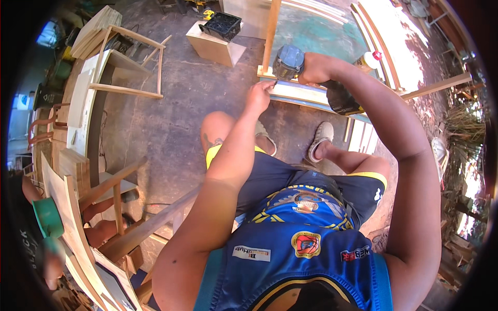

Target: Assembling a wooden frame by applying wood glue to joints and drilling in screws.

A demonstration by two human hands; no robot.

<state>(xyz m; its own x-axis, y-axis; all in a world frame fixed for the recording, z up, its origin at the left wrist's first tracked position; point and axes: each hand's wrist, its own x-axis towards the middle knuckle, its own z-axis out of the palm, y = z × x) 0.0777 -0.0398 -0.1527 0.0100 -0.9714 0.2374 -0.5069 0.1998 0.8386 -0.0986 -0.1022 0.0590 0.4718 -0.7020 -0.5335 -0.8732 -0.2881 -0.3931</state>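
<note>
My right hand (316,68) is closed round the grip of a nail gun (289,61) with a blue, rounded head. The gun's head stands over the corner where an upright wooden post (271,36) meets a pale wooden strip (306,94). At the left end of that strip my left hand (258,96) has its fingers bent together against the wood; the fingertips are partly hidden. Under my right forearm sits a black and yellow thing (342,99), mostly covered. A white bottle with a red cap (368,60) stands just beyond that forearm.
A black crate (222,26) rests on a wooden box (212,44) on the far floor, beside a yellow tool (208,14). Wooden frames (127,92) and a workbench (85,114) line the left. Another person (31,223) is behind boards at the lower left.
</note>
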